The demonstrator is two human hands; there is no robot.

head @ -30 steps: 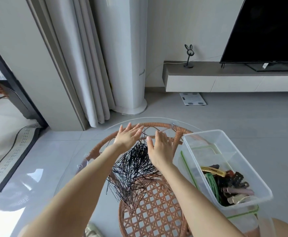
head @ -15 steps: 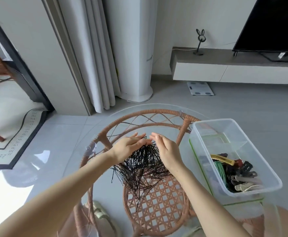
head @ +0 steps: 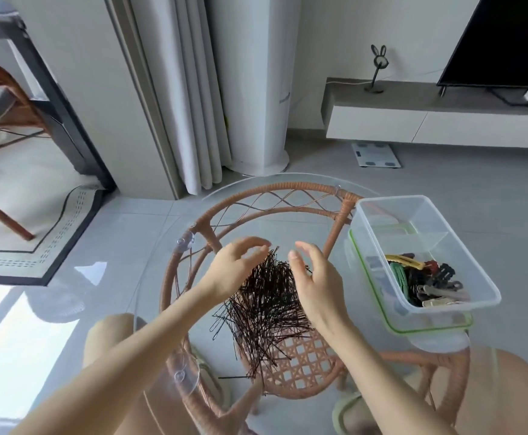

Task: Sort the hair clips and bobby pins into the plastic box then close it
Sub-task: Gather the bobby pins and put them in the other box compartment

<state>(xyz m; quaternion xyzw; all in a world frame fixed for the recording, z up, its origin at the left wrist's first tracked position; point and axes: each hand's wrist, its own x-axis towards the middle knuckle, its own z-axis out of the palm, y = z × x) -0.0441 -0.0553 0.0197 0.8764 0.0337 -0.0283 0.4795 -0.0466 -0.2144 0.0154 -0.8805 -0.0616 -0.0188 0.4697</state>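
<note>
A loose heap of dark bobby pins [head: 265,304] lies on the round glass table top [head: 149,277]. My left hand [head: 236,268] curves over the heap's far left side with its fingers apart. My right hand [head: 314,281] stands edge-on at the heap's right side, fingers apart, palm facing the pins. The two hands flank the heap's far end. At the right stands a clear plastic box [head: 459,265] without its lid on, holding several coloured hair clips [head: 419,277] at its near end. It rests on a green-rimmed lid [head: 382,312].
The glass top sits on a rattan frame [head: 287,188] with a woven shelf [head: 300,362] below. A single bobby pin [head: 234,377] lies apart near the front. My knees show under the glass. A curtain, a low TV shelf and a floor scale lie beyond.
My hands have drawn back from the table's far rim toward me, sweeping the bobby pins into a tighter heap. The view has tilted downward.
</note>
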